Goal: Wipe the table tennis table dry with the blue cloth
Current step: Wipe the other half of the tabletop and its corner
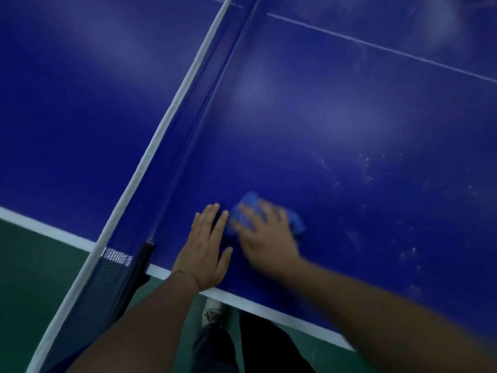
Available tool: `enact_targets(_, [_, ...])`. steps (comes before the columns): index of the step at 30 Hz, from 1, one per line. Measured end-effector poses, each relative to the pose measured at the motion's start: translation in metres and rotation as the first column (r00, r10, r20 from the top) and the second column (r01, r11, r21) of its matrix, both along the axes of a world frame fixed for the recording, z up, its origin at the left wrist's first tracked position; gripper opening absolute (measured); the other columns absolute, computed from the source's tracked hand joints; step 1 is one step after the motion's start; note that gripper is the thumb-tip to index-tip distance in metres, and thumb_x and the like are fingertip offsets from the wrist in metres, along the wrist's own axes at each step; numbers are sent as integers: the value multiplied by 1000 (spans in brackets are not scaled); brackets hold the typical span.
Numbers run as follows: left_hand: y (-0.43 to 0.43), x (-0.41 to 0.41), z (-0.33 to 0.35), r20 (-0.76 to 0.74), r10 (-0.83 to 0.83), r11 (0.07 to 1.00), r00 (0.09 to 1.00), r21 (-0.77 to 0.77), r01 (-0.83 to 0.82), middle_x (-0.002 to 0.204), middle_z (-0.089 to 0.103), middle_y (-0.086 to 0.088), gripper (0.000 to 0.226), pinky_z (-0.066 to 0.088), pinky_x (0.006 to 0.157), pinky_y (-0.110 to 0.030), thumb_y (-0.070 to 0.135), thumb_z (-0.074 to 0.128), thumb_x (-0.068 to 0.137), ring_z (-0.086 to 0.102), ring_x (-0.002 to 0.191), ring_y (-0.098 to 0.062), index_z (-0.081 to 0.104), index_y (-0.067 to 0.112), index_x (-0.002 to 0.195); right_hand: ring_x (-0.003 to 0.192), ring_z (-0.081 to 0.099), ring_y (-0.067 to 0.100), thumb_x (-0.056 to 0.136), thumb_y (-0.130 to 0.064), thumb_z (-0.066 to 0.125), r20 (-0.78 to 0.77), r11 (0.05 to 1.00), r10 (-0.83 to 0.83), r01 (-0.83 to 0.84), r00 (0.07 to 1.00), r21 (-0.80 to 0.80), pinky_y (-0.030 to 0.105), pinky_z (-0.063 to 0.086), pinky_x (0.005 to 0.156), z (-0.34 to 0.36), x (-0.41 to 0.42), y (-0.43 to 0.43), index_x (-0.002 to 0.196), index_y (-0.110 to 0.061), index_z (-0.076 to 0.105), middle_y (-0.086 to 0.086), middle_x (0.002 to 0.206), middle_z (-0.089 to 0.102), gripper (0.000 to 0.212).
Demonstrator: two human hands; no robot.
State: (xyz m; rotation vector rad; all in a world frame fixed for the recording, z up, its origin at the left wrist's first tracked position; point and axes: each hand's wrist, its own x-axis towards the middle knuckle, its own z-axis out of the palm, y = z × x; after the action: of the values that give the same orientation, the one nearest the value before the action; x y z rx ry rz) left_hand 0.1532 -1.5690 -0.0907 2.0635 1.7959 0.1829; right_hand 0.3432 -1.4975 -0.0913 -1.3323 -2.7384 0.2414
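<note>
While wiping beside the net (201, 90), presses the blue cloth (248, 200) onto the table tennis table (349, 117) under a spread right hand (269, 235), left hand (205, 249) flat alongside (nearly touching, holding nothing). Risks snagging it in the mesh, or skipping droplets (368, 170) well to the right if strokes run short.

We see dim, bluish-tinted scene. Soft glare patches on worktop (349, 117) toward 12 and 10 o'clock. Right hand (269, 236) motion-blurred, its forearm (390, 316) at 5 o'clock smeared. Net (173, 111) bows at edges, wide-angle distortion.
</note>
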Motion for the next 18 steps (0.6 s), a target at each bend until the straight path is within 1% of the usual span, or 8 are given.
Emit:
enact_targets(2, [2, 1, 2, 10, 20, 1000, 1000, -7, -20, 165, 13, -15, 69, 10, 124, -50, 43, 36, 98, 8, 154, -31, 25, 9, 157, 138, 35, 34, 95, -46, 47, -29, 994, 96, -97, 995, -46, 56, 30, 106, 3, 3, -32, 139, -39, 53, -3, 153, 44, 45])
enact_targets(4, [5, 4, 3, -35, 16, 1000, 999, -14, -17, 163, 20, -16, 66, 16, 122, -55, 45, 36, 98, 13, 152, -33, 31, 11, 154, 137, 37, 33, 97, -46, 44, -22, 993, 97, -98, 995, -60, 56, 30, 107, 2, 8, -14, 141, -40, 50, -4, 154, 44, 46])
enact_targets(6, [10, 9, 4, -116, 12, 1000, 993, -22, -14, 161, 24, -17, 67, 15, 120, -53, 49, 36, 97, 17, 150, -35, 32, 11, 153, 135, 42, 37, 96, -46, 39, 5, 999, -29, 29, 1000, -34, 55, 30, 106, 0, 15, 27, 140, -39, 54, -2, 153, 47, 47])
enact_targets(8, [18, 14, 5, -210, -9, 1000, 978, -26, 3, 162, 23, -16, 70, 13, 120, -52, 51, 34, 97, 19, 150, -34, 29, 12, 154, 132, 44, 40, 96, -45, 36, 20, 970, -242, 242, 970, 3, 55, 33, 103, -1, 32, 80, 138, -38, 58, 0, 151, 49, 47])
enact_targets(11, [35, 22, 5, -229, -29, 1000, 973, -2, 29, 162, 24, -15, 68, 11, 120, -52, 50, 33, 97, 19, 151, -33, 29, 13, 154, 136, 38, 41, 99, -45, 34, 30, 902, -431, 431, 902, -6, 56, 31, 105, 0, 60, 129, 142, -38, 53, 0, 154, 45, 47])
enact_targets(13, [50, 23, 5, -219, -21, 1000, 976, 13, 25, 162, 24, -15, 67, 11, 120, -53, 49, 33, 98, 19, 151, -33, 29, 12, 154, 135, 37, 40, 98, -46, 34, 20, 918, -396, 396, 918, 6, 57, 33, 104, 1, 52, 118, 141, -39, 54, 0, 153, 46, 48])
enact_targets(15, [64, 18, 5, -216, -9, 1000, 976, 21, 14, 160, 29, -17, 66, 13, 119, -54, 47, 34, 97, 22, 149, -34, 33, 10, 152, 134, 34, 37, 97, -47, 36, 14, 969, -246, 246, 969, 16, 59, 37, 101, 1, 28, 79, 138, -39, 56, -1, 152, 47, 47])
enact_targets(18, [80, 6, 8, -207, -31, 999, 978, 8, 34, 158, 33, -18, 64, 14, 118, -54, 44, 35, 96, 26, 147, -35, 37, 10, 150, 140, 31, 32, 99, -49, 41, -18, 996, -75, 74, 997, -40, 58, 32, 106, 0, 1, 36, 142, -41, 48, -6, 154, 42, 44])
